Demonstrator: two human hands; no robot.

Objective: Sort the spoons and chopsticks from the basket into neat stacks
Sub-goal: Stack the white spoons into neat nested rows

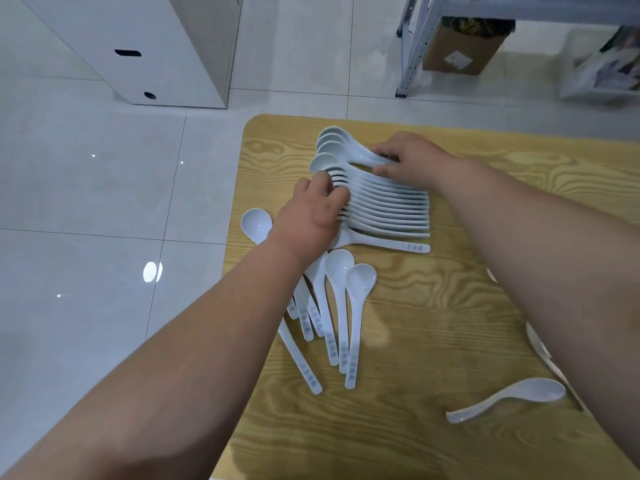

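white soup spoons lie partly sorted on a wood-grain counter. a nested row runs across the far middle, bowls to the left and handles to the right. the left hand curls its fingers over the bowl ends of this row; its grip is closed on them, though the fingertips are lost among the bowls. the right hand pinches the handles of a far bunch, a few stacked spoons touching the far side of the row. loose spoons fan out on the near side, partly under the left forearm; an edge spoon lies at the left rim, and a single spoon lies near right.

likely faults: the smooth spoons may slide and the row splay if the two hands press unevenly while joining the bunch to it; the left forearm could sweep the edge spoon off the counter.

hidden or unclear: no basket or chopsticks are in view; a further spoon shows only in part behind the right forearm; the printing on the handles is illegible; the number of spoons under the left forearm cannot be told.
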